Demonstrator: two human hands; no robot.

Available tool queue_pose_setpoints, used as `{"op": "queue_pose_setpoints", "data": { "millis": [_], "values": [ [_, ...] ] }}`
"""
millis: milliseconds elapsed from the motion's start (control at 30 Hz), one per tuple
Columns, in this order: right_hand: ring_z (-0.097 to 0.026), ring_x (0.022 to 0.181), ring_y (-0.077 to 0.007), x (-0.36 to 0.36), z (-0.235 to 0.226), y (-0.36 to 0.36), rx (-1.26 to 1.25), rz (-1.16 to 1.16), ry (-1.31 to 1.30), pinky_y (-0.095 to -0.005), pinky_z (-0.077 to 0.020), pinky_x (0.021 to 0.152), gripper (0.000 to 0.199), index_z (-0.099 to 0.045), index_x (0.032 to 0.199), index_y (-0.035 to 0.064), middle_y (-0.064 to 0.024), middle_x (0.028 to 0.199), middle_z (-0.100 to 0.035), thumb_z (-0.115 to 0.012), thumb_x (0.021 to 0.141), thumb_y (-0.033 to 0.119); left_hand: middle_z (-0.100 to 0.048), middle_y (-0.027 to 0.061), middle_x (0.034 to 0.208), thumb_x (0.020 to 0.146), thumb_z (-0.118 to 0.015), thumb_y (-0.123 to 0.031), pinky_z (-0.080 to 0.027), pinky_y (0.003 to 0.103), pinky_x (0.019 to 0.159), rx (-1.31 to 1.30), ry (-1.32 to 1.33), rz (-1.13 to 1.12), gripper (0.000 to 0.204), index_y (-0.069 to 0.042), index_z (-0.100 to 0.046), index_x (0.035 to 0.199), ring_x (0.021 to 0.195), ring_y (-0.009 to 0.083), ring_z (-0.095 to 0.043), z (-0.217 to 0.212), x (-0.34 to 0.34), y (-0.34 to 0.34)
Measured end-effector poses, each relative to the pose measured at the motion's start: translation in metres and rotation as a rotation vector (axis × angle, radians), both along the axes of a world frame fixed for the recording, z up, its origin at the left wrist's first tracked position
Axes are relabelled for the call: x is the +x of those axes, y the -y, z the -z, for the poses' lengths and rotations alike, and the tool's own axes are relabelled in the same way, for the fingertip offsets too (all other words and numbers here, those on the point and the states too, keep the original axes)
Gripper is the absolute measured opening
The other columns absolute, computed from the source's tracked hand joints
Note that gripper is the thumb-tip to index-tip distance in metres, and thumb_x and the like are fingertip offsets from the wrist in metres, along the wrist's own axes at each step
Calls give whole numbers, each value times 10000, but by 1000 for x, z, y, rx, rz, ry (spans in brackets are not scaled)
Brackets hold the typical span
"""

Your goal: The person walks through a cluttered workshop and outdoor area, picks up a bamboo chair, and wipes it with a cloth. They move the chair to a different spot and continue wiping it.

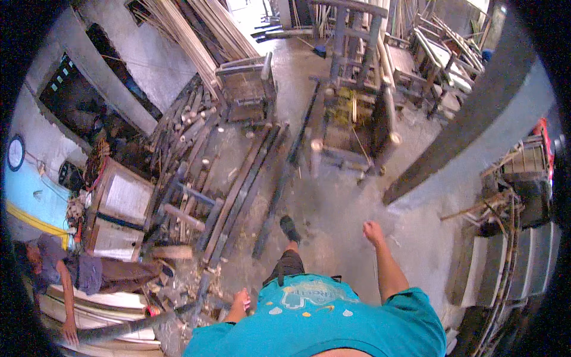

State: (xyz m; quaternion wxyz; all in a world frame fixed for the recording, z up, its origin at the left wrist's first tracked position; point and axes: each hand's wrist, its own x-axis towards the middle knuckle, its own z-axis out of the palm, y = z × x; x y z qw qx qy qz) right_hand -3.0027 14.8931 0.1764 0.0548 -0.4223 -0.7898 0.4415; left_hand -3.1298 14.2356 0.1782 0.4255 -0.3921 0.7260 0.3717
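Note:
My left hand (240, 299) hangs beside my teal shirt, its fingers loosely apart and nothing in them. In front of my right side, my right hand (373, 231) is held out over the concrete floor (333, 238), curled into a loose fist with nothing visible in it. Neither hand touches anything. One foot in a dark shoe (289, 228) is forward on the floor. Closest to my left hand is a dark pole (205, 288) among wood scraps. A large wooden chair frame (348, 140) stands ahead of me.
Long dark poles (244, 190) lie along the floor at left, beside a pile of cut bamboo (190, 119). A thick concrete pillar (464, 125) rises at right. Another chair frame (247, 89) stands farther back. At lower left, a person (101, 271) reclines, one arm hanging down.

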Motion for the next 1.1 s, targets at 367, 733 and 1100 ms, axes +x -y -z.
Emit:
{"op": "queue_pose_setpoints", "data": {
  "millis": [367, 733, 1100],
  "values": [
    [-609, 582, -205, -164, 38, -11, -606, -42, 415, -377, -507, 527, 314, -627, 989, 44, -118, 745, -650, -514, 857, 307, -657, 109, 799, 745, -562, -198, -485, 351, 683, -7, -591, 384, 191, -34, -640, 807, 714, 245, -624, -17, -460, -269],
    [-565, 488, -215, -454, 101, -237, -635, 226, 340, -370, -450, 406, 308, -608, 817, 6, -152, 702, -619, -523, 838, 301, -659, 161, 807, 766, -544, -272, -494, 402, 696, -199, -795, 771, 268, -35, -649, 837, 754, 308, -633, -1, -778, -456],
    [-624, 639, -116, -843, -41, -428, -599, 195, -373, -248, -459, 499, 266, -570, 1016, 53, -63, 845, -639, -566, 889, 286, -578, 95, 701, 781, -494, -135, -452, 348, 442, 81, -314, 157, 142, -91, -610, 852, 544, 196, -551, -6, -966, -572]
  ]
}}
